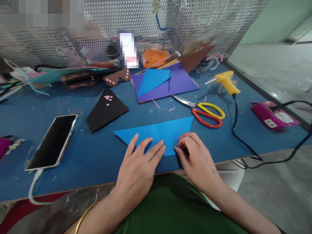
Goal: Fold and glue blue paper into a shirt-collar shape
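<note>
A bright blue sheet of paper (156,130) with slanted ends lies near the table's front edge. Spread flat over its lower left part is my left hand (140,159), fingers stretched out and pressing on it. At the sheet's lower right, my right hand (195,156) has its thumb and forefinger pinched on the paper's edge; the exact grip is partly hidden by the fingers. Just beyond the sheet's right corner rest scissors (209,113) with one red and one yellow handle, blades pointing to the back left.
Purple sheets (180,81) with a blue piece (154,78) on top lie behind. Black paper (107,113) bears small pink bits. A phone (53,139) on a cable is left. A yellow glue gun (227,83) and a magenta power strip (274,115) with black cords stand right.
</note>
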`<state>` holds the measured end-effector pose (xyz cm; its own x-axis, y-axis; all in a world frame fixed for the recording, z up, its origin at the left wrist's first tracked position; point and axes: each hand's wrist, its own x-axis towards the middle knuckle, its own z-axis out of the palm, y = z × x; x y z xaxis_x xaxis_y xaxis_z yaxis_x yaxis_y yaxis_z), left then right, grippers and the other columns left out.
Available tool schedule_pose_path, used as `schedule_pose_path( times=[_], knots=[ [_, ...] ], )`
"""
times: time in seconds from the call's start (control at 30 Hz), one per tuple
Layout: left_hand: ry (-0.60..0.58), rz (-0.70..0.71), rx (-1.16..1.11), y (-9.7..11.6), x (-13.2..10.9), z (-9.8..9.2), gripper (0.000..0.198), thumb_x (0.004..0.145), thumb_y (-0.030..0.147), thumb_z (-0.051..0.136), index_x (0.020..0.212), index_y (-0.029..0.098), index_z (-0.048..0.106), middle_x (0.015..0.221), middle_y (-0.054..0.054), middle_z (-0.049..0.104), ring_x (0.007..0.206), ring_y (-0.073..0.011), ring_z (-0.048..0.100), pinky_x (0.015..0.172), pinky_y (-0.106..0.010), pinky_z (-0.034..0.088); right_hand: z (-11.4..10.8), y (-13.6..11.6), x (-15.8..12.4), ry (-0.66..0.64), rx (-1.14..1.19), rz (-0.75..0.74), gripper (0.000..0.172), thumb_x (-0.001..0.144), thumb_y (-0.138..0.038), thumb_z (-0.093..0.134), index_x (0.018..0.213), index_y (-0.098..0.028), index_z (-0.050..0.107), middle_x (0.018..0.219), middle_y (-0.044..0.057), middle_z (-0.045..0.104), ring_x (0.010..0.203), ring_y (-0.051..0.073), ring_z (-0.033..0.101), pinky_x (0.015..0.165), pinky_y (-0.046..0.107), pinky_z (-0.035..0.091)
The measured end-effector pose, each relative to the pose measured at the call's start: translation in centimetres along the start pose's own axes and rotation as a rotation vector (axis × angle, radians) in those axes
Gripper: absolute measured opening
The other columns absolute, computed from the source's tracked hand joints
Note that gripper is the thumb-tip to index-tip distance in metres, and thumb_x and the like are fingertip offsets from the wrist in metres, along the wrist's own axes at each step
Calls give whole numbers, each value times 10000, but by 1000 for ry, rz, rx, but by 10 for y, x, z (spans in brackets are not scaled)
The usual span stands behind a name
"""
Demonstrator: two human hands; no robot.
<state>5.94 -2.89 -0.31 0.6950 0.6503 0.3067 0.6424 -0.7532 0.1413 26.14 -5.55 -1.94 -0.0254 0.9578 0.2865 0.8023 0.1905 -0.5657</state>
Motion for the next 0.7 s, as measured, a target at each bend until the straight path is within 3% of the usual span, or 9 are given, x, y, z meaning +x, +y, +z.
schedule_pose_path(
  times=[0.07,0.17,0.27,0.33,0.5,0.7],
  knots=[
    [0,-11,-23,3,-1,-2,445,906,148,467,1317,211,627,1347,-39,655,1217,-307,574,1154,-619,301,0,1,-5,82,-3,-33,127,934,-126,479,928,-195,585,1002,105,636,916,227,629,775,388,529],
    [-17,-17,-39,9,-2,-4,480,881,220,488,1342,156,606,1408,-55,608,1290,-328,525,1191,-615,245,3,1,-14,177,-33,-221,276,927,-86,472,1139,-192,614,1150,120,667,1079,236,629,942,452,517],
    [-33,6,-22,10,-5,-3,534,864,259,497,1375,121,572,1467,-64,550,1356,-332,468,1218,-590,188,9,-1,-25,105,-86,-453,406,924,-74,476,1313,-150,565,1257,130,677,1203,226,610,1060,450,469],
    [-27,29,0,10,-8,-1,571,859,274,497,1402,103,540,1493,-85,518,1386,-334,438,1225,-578,167,13,-3,-32,49,-171,-527,437,931,-106,471,1362,-77,536,1334,169,643,1294,253,560,1075,448,468],
    [84,96,57,8,-21,12,586,887,323,478,1407,56,518,1460,-155,542,1408,-316,431,1240,-524,127,13,-4,-39,-27,-282,-534,474,963,-215,453,1381,-4,520,1444,202,543,1408,295,436,1112,479,451],
    [238,48,72,12,-30,22,458,944,336,493,1327,114,609,1354,-93,645,1330,-255,535,1257,-431,75,11,-9,-36,-24,-347,-555,440,980,-236,426,1325,-14,585,1402,184,589,1344,305,511,1100,489,452]
  ],
)
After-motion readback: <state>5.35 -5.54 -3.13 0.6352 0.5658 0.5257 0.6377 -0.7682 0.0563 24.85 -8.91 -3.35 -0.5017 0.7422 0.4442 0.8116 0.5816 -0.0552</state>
